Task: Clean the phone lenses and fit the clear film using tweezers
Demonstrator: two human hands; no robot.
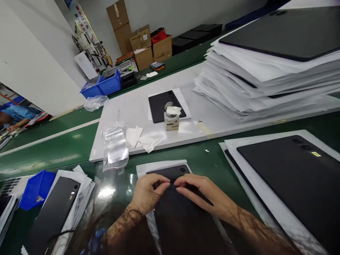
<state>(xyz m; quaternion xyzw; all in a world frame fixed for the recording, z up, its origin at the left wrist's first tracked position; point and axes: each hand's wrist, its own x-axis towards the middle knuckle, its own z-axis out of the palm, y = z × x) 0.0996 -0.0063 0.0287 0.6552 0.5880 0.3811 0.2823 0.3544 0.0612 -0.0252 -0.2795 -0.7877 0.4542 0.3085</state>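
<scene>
**Two hands on a dark panel at a green worktop**

A long green worktop [66,145] ran through a pale-walled room, with cardboard boxes [140,42] stacked at the far end. On it lay a broad white board [132,106], and on the board's right stood a tall stack of white sheets [265,81] interleaved with dark panels. A second, lower pile of dark panels [292,177] on white paper sat at the right, its edge near the right hand. Blue bins [106,85] stood farther back, and a small blue tray [37,189] lay at the left beside another dark panel [55,212].

Directly before the person lay the dark panel [183,219] on its white sheet, near the worktop's front edge. The left hand [147,193] and the right hand [204,194] both rested on its upper part, fingertips almost meeting at the middle, pressing flat rather than gripping anything. Bare green surface lay open between this panel and the white board. A small jar [171,120], crumpled wipes [145,138] and a clear plastic bag [115,147] lay on the board beyond.
</scene>
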